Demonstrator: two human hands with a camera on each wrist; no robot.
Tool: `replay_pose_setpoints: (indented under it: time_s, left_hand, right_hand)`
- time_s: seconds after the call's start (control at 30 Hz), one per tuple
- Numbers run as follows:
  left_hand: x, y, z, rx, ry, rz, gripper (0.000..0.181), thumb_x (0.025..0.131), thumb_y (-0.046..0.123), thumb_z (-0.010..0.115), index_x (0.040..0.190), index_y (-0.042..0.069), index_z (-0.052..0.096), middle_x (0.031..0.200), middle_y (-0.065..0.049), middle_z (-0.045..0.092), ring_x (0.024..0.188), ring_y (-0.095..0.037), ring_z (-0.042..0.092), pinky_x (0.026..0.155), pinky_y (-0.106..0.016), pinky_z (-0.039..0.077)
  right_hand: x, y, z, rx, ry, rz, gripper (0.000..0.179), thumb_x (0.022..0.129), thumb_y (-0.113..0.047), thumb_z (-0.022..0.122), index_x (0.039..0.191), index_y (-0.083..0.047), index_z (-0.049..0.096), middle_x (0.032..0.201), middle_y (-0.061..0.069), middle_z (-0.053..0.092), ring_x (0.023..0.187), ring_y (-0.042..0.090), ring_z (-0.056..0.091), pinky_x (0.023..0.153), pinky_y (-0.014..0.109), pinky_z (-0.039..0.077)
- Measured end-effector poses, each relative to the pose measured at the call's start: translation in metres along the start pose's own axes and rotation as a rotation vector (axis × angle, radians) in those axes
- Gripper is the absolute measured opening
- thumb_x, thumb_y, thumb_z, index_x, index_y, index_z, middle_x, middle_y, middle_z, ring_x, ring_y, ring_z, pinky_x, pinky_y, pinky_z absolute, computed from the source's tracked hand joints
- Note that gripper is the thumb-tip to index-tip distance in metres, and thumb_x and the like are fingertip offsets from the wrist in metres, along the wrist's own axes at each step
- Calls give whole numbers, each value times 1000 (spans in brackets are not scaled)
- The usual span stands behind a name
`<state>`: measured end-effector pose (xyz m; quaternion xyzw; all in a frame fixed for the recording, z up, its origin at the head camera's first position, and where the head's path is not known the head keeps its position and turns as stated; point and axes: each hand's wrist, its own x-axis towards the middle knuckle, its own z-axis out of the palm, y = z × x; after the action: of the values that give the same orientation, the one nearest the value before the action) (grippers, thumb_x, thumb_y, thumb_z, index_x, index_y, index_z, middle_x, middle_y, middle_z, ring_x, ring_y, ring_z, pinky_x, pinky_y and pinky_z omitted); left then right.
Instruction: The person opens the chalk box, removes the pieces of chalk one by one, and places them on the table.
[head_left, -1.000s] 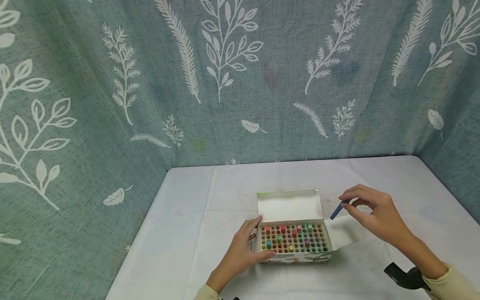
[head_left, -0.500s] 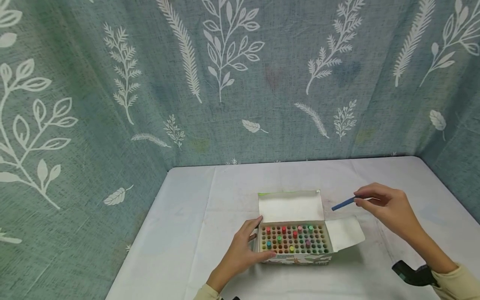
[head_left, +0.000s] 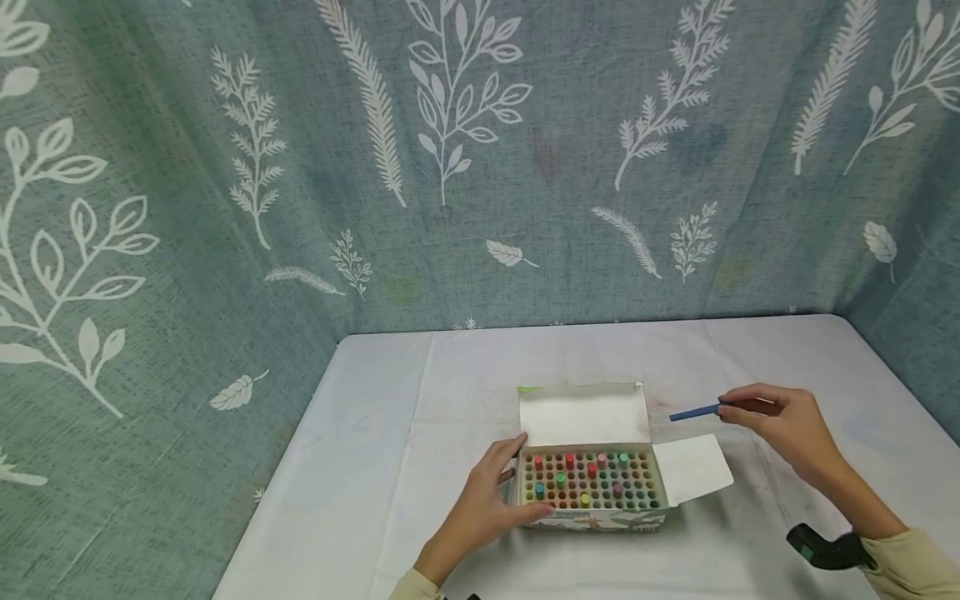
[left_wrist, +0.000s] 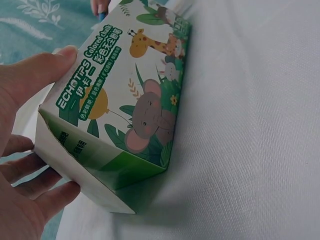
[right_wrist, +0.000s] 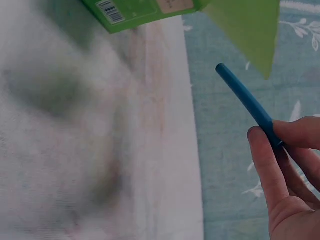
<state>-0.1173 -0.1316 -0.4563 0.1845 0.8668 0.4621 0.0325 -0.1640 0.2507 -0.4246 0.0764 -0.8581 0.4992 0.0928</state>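
Observation:
A cardboard box of coloured chalk [head_left: 592, 520] stands with its lid raised at the back. Its holder is a grid of holes, several filled with coloured chalk sticks [head_left: 570, 460]. My left hand [head_left: 487, 496] holds the box at its left end, thumb at the front top edge and fingers around the side. The left wrist view shows the thumb against the printed front [left_wrist: 150, 85] and the fingers along a white side flap [left_wrist: 85, 180]. My right hand [head_left: 780, 421] pinches one end of a blue chalk stick [head_left: 693, 412], its free end pointing left, right of the lid.
A right side flap [head_left: 693, 471] of the box sticks out over the white-covered table [head_left: 450, 392]. Behind the table hangs a teal leaf-patterned curtain [head_left: 555, 292]. Black wrist gear [head_left: 825, 550] sits on the right forearm.
My right hand has moved right, away from the box, and the blue chalk stick has swung from slanting down to nearly level. My left hand stays on the box.

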Motion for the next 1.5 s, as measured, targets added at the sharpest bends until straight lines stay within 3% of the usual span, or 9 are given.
replay_pose_setpoints:
  time_s: [0.2,0.4,0.5,0.6,0.73,0.93,1.27,1.5]
  left_hand:
    - [-4,24,-9,-34,-5,18,85,68,29,76,136,5,30,129,-11,38,117,-30,39,90,-44,44]
    - [-5,28,-11,-22,-6,28,84,69,29,75,135,3,31,128,-13,38,116,-32,39,90,-43,44]
    - [-5,28,-11,-27,-7,31,84,69,29,75,136,4,30,128,-12,38,117,-31,39,90,-43,44]
    - [-6,29,-11,-26,-7,35,84,69,29,75,136,4,30,128,-12,38,116,-31,40,90,-42,44]
    - [-6,29,-11,-20,-8,41,84,69,29,75,135,4,31,128,-12,38,116,-31,40,90,-41,44]
    - [-5,30,-13,-39,-8,54,83,70,28,75,136,5,30,129,-12,37,118,-30,38,90,-42,44]
    - [-5,27,-12,-35,-4,56,83,69,29,75,136,4,30,129,-12,38,117,-30,39,90,-42,44]
    - [-8,25,-12,-48,-13,43,84,69,29,75,135,3,30,129,-12,37,117,-31,39,91,-41,44]
  right_hand:
    - [0,28,4,61,-9,49,30,80,-19,66,99,3,63,85,4,66,75,7,63,64,20,54]
    - [3,67,8,30,-24,154,39,79,-33,65,102,-1,64,89,2,65,77,6,61,61,25,53]
    - [4,76,9,-28,-21,197,42,77,-39,65,102,-5,65,93,4,64,80,4,57,60,24,52]
    - [3,72,10,-108,-12,235,43,77,-42,64,101,-6,65,98,9,63,83,2,51,60,23,49]
    - [1,69,12,-109,-16,253,42,78,-37,64,101,-2,64,98,14,61,79,1,53,59,23,52]
    - [1,76,14,-96,-48,248,34,81,-21,63,104,5,61,93,18,62,69,15,61,53,23,53]
    - [2,74,14,-182,-29,181,27,78,-13,65,99,5,63,82,15,64,61,16,59,45,28,50]
    - [0,73,14,-262,-13,157,25,78,-16,66,96,2,64,86,16,63,68,18,58,46,25,49]
